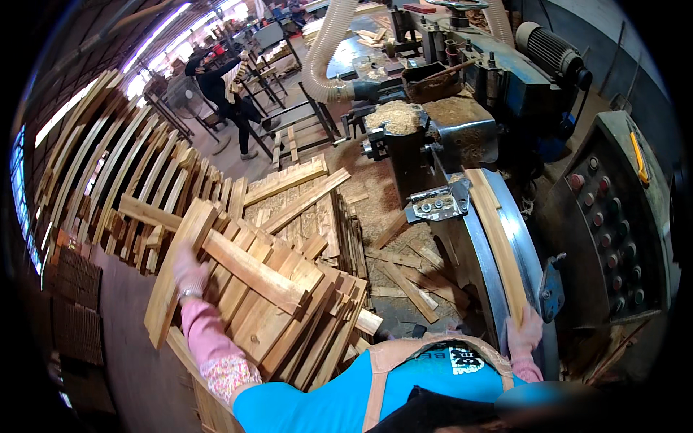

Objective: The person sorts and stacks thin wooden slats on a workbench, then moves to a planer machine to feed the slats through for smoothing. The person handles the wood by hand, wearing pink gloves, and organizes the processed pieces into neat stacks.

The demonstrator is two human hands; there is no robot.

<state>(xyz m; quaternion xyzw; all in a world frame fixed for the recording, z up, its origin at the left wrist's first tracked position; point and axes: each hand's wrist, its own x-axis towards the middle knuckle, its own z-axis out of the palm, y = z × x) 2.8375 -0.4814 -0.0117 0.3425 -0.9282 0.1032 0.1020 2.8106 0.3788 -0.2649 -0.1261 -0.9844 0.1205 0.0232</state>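
My left hand (190,276), in a pale glove, grips a wide wooden board (162,307) at the left edge of a stack of planks (249,317). The board stands tilted against the stack, and part of my fingers is hidden. A shorter plank (253,273) lies across the top of that stack. On the right, my gloved right hand (525,333) is closed on the near end of a long wooden strip (505,260). This strip lies lengthwise on the shiny metal bed (516,234) of a woodworking machine, its far end by a metal guide plate (439,203).
Right of the bed stands a control panel (606,231) with several buttons. Sawdust (395,117) covers parts of the machine, beside a ribbed hose (325,58). Offcuts (408,289) litter the floor. Tall stacked boards (108,173) stand left; another person (224,90) carries wood further back.
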